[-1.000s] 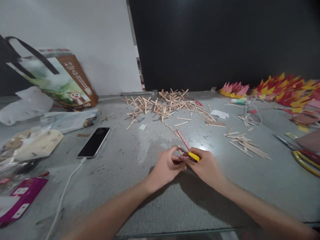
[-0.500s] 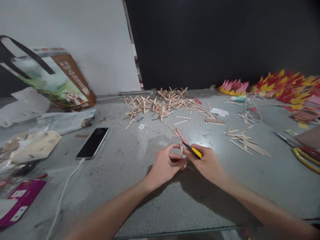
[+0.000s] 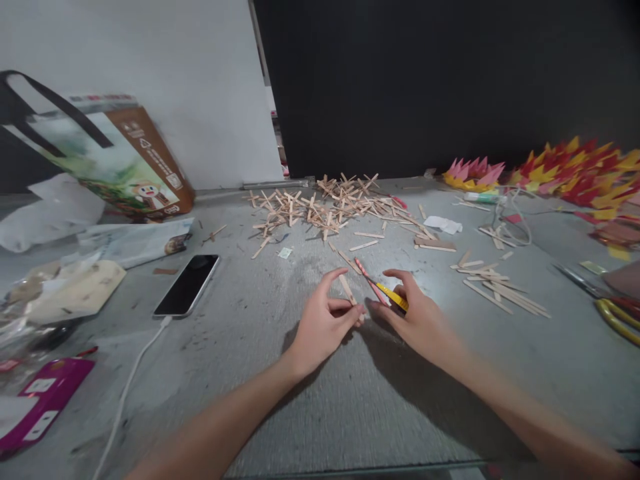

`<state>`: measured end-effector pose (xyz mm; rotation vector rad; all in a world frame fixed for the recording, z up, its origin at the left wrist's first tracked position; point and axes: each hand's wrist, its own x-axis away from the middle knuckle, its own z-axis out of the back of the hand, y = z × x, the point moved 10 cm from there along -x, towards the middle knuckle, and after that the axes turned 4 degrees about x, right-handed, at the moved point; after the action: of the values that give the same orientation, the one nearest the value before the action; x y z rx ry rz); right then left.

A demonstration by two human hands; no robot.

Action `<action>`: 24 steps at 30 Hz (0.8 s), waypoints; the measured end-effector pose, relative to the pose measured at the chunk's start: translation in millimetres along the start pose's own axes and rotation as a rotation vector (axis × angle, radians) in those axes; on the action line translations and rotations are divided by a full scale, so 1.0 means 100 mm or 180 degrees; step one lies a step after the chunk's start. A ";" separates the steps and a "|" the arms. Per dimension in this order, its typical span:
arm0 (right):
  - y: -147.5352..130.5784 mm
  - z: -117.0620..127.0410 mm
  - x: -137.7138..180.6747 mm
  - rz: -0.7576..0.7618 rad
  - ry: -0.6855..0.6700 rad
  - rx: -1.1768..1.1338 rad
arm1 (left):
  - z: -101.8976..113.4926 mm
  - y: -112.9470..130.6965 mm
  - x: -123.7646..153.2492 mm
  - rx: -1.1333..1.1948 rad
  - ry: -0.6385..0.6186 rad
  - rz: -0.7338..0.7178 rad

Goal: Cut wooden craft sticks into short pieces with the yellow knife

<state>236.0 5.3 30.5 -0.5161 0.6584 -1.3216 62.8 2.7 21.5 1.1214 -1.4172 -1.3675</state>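
Observation:
My left hand [image 3: 325, 327] pinches a small wooden craft stick [image 3: 347, 289] between thumb and fingers. Its lower end is partly hidden by the fingertips. To the right of it, my right hand [image 3: 417, 320] is closed on a slim yellow-and-black tool [image 3: 393, 295] whose narrow dark tip points away to the upper left. What kind of tool it is I cannot make out. A pink-and-white striped piece [image 3: 364, 272] runs alongside the tool's tip; whether the hand touches it I cannot tell. Right index finger and thumb are spread apart.
Crossed craft sticks [image 3: 320, 207] lie heaped at the back, with loose sticks [image 3: 500, 287] to the right. Scissors [image 3: 613, 313] and paper flame shapes [image 3: 580, 173] are at far right. A phone [image 3: 187, 287] on a cable and a shopping bag [image 3: 135, 160] stand left.
My hands have drawn apart slightly. The stick now leans to the upper left in my left hand, and the tool has moved off it, with my right index finger lifted away.

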 end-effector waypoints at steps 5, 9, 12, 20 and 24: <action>-0.22 -0.05 0.11 0.0490 -0.0370 -0.0036 | 0.24 0.06 -0.05 -0.0026 0.0429 -0.0106; -0.32 -0.13 0.19 0.0856 -0.0532 0.0294 | 0.24 0.09 -0.05 -0.0046 0.0418 -0.0229; -0.31 -0.20 0.22 0.0882 -0.0598 0.0309 | 0.21 0.08 -0.02 -0.0148 0.0399 -0.0243; -0.35 -0.17 0.22 0.0888 -0.0601 0.0177 | 0.20 0.08 0.00 -0.0260 0.0416 -0.0216; -0.37 -0.19 0.21 0.0893 -0.0591 0.0160 | 0.21 0.08 0.00 -0.0312 0.0421 -0.0245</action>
<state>199.6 -21.8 39.1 -0.4799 0.5213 -1.0104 42.6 8.0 28.5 1.1896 -1.2111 -1.3751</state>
